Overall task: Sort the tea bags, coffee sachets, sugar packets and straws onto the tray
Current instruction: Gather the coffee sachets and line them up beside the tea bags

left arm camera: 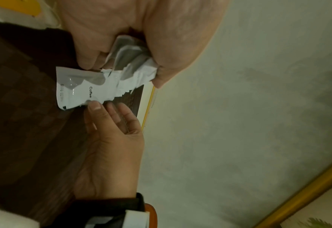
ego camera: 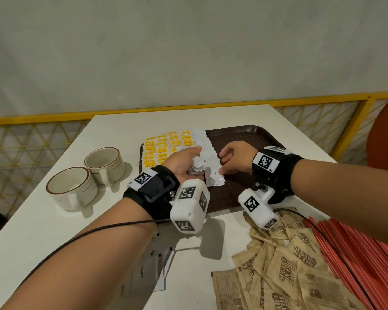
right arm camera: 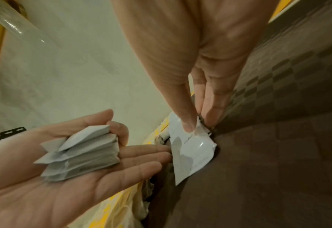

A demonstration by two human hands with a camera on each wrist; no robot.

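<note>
Coffee sachets [right arm camera: 79, 152], glossy white, fill cupped left hand [ego camera: 181, 163]; right hand [ego camera: 234, 158] pinches one [ego camera: 215, 175]

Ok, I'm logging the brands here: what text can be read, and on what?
"Coffee": white coffee sachet that the right hand pinches on the tray.
"Coffee": loose sachet on the table.
"SUGAR IN THE RAW": brown sugar packets.
"R1": right wrist marker.
Yellow tea bags: print blurred.
</note>
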